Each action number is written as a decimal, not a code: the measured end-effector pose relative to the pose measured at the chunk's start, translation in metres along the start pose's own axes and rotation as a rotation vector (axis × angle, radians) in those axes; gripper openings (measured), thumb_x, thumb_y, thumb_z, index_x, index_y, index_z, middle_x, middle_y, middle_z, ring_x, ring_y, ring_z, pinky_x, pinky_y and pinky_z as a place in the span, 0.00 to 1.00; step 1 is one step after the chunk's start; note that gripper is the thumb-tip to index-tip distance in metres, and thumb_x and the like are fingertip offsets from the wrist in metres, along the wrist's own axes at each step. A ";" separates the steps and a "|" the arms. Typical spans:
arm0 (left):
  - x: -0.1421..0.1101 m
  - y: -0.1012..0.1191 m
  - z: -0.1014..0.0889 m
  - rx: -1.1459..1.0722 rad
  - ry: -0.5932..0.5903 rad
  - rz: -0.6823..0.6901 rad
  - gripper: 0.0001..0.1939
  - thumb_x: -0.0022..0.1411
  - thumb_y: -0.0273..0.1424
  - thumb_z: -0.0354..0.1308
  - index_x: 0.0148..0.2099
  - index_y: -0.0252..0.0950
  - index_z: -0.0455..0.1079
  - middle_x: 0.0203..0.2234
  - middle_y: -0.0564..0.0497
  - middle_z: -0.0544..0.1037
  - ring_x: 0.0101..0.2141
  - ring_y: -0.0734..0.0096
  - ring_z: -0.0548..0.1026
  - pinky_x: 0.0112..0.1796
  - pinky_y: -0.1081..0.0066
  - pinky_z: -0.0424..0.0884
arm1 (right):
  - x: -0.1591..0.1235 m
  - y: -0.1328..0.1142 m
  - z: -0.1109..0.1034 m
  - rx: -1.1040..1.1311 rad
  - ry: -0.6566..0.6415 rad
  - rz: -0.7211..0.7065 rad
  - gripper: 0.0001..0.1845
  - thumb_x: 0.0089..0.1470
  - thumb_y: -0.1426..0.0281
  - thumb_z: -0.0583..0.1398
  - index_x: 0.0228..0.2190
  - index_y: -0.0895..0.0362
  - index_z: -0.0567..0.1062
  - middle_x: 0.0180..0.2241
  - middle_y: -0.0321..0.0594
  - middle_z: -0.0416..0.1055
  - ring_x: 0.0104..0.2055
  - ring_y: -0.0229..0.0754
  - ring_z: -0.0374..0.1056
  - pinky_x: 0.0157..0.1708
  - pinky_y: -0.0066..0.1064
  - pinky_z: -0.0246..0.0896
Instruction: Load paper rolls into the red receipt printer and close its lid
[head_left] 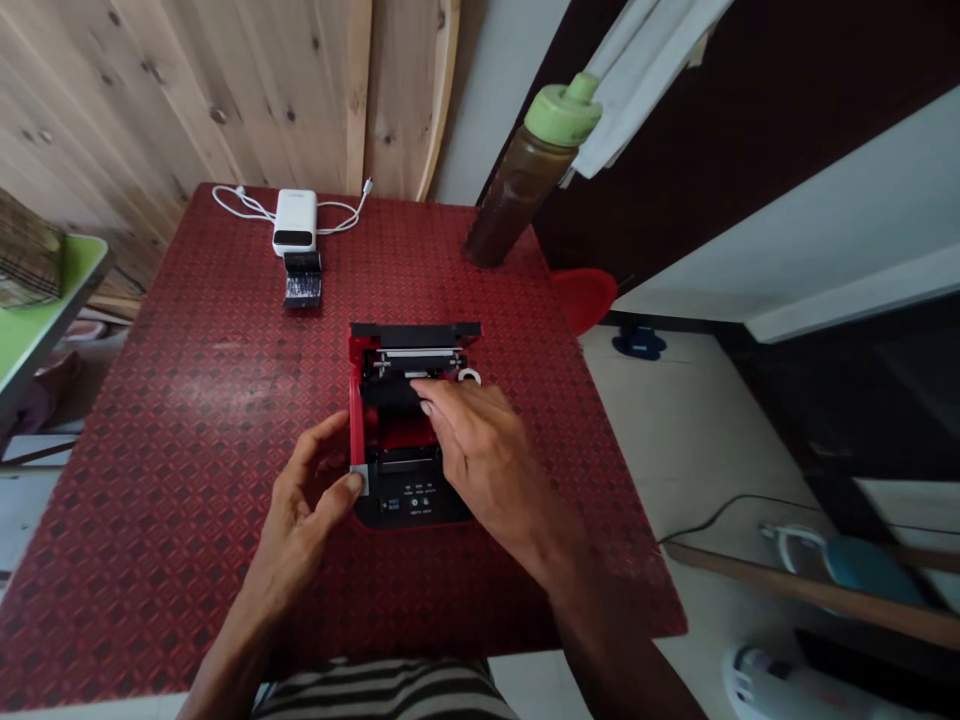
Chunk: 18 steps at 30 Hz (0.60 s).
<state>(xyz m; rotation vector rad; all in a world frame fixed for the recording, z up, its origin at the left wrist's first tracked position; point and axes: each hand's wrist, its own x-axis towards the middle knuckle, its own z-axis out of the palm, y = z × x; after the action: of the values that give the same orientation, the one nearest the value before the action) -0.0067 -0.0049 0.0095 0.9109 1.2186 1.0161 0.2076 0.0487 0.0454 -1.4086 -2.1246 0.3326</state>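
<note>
open red-and-black receipt printer (411, 497) straight ahead on red patterned surface (187, 420), long axis running away from body | right hand (480, 450): fingers loosely spread, resting on black roll (394, 393) inside | left hand (304, 505): spread, thumb at near-left corner | right hand nearer printer's middle

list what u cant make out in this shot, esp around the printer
All from the head view:
Inside of the open receipt printer: partly hidden by the right hand.
Front panel labels: too small to read.
Wording on the white power bank: too small to read.
Black object below the power bank: too blurred to identify.
Checked item on the green surface: cut off by the left edge.
White appliance: cut off by the bottom edge.
</note>
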 end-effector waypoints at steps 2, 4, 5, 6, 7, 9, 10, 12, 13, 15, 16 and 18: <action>0.001 -0.001 -0.001 0.006 -0.002 -0.005 0.34 0.72 0.49 0.71 0.73 0.43 0.72 0.69 0.39 0.81 0.68 0.41 0.80 0.63 0.46 0.80 | -0.005 -0.004 -0.003 0.115 0.023 0.058 0.13 0.79 0.73 0.56 0.53 0.52 0.81 0.45 0.41 0.89 0.45 0.47 0.85 0.49 0.41 0.78; 0.003 -0.001 -0.003 0.016 -0.007 -0.001 0.34 0.71 0.49 0.71 0.72 0.43 0.72 0.69 0.38 0.80 0.66 0.41 0.81 0.63 0.46 0.79 | -0.009 -0.004 -0.008 0.195 0.020 0.106 0.12 0.81 0.68 0.56 0.50 0.50 0.81 0.39 0.36 0.88 0.41 0.44 0.84 0.48 0.38 0.77; 0.004 -0.001 -0.003 0.020 -0.011 0.000 0.34 0.71 0.49 0.71 0.72 0.42 0.72 0.69 0.38 0.80 0.66 0.42 0.81 0.63 0.47 0.79 | -0.009 -0.003 -0.009 0.190 0.010 0.110 0.13 0.81 0.68 0.56 0.48 0.50 0.81 0.37 0.35 0.87 0.40 0.44 0.83 0.47 0.38 0.77; 0.004 0.000 -0.004 0.023 -0.015 0.003 0.34 0.71 0.49 0.71 0.72 0.42 0.72 0.69 0.38 0.80 0.65 0.42 0.81 0.63 0.47 0.79 | -0.008 -0.002 -0.010 0.152 -0.009 0.096 0.14 0.81 0.69 0.56 0.45 0.50 0.82 0.35 0.35 0.86 0.39 0.44 0.83 0.47 0.38 0.77; 0.005 0.001 -0.004 0.025 -0.018 0.002 0.34 0.70 0.48 0.71 0.72 0.42 0.72 0.69 0.38 0.80 0.65 0.43 0.81 0.63 0.47 0.79 | -0.005 -0.001 -0.009 0.092 -0.047 0.070 0.14 0.80 0.70 0.57 0.43 0.50 0.83 0.35 0.36 0.86 0.40 0.45 0.83 0.48 0.39 0.77; 0.006 0.002 -0.003 0.032 -0.019 -0.007 0.35 0.70 0.48 0.71 0.72 0.42 0.71 0.69 0.38 0.80 0.65 0.44 0.81 0.63 0.48 0.79 | 0.005 -0.002 -0.005 -0.051 -0.164 0.014 0.11 0.75 0.74 0.62 0.42 0.50 0.85 0.39 0.39 0.87 0.44 0.49 0.84 0.48 0.41 0.78; 0.006 0.003 -0.003 0.033 -0.020 -0.008 0.35 0.70 0.48 0.70 0.73 0.42 0.71 0.69 0.38 0.80 0.65 0.44 0.81 0.63 0.47 0.79 | 0.012 -0.004 -0.001 -0.131 -0.244 -0.001 0.10 0.72 0.77 0.65 0.43 0.51 0.85 0.41 0.42 0.88 0.46 0.51 0.84 0.47 0.42 0.79; 0.006 0.004 -0.002 0.033 -0.027 0.001 0.34 0.72 0.47 0.69 0.73 0.42 0.70 0.69 0.39 0.79 0.65 0.46 0.81 0.65 0.47 0.78 | 0.028 -0.010 0.007 -0.279 -0.397 0.004 0.13 0.66 0.81 0.66 0.46 0.55 0.86 0.41 0.46 0.88 0.44 0.55 0.86 0.41 0.42 0.80; 0.006 0.005 -0.002 0.034 -0.031 0.009 0.33 0.72 0.47 0.69 0.73 0.43 0.70 0.69 0.40 0.79 0.65 0.46 0.81 0.66 0.47 0.77 | 0.034 -0.013 0.010 -0.338 -0.446 0.013 0.14 0.65 0.83 0.65 0.46 0.57 0.86 0.39 0.49 0.88 0.41 0.56 0.86 0.37 0.41 0.79; 0.006 0.005 -0.002 0.044 -0.036 0.026 0.32 0.72 0.45 0.68 0.73 0.43 0.71 0.69 0.41 0.79 0.66 0.47 0.80 0.67 0.47 0.76 | 0.045 -0.018 0.016 -0.397 -0.493 0.024 0.13 0.65 0.84 0.64 0.42 0.58 0.86 0.36 0.51 0.87 0.37 0.56 0.86 0.33 0.40 0.76; 0.006 0.005 -0.003 0.055 -0.035 0.028 0.31 0.72 0.45 0.68 0.72 0.44 0.71 0.69 0.41 0.79 0.66 0.46 0.80 0.67 0.46 0.76 | 0.048 -0.020 0.018 -0.398 -0.497 0.022 0.13 0.65 0.84 0.63 0.39 0.58 0.86 0.35 0.51 0.87 0.36 0.56 0.86 0.33 0.40 0.76; 0.007 0.005 -0.004 0.076 -0.039 0.024 0.32 0.72 0.44 0.68 0.73 0.43 0.71 0.68 0.41 0.80 0.65 0.46 0.81 0.66 0.46 0.76 | 0.049 -0.020 0.018 -0.391 -0.497 0.020 0.12 0.65 0.83 0.64 0.39 0.56 0.86 0.35 0.51 0.87 0.36 0.55 0.86 0.33 0.40 0.75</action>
<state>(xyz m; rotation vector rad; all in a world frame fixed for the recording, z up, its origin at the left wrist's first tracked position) -0.0114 0.0033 0.0121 1.0019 1.2225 0.9718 0.1676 0.0862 0.0558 -1.7001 -2.6924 0.3095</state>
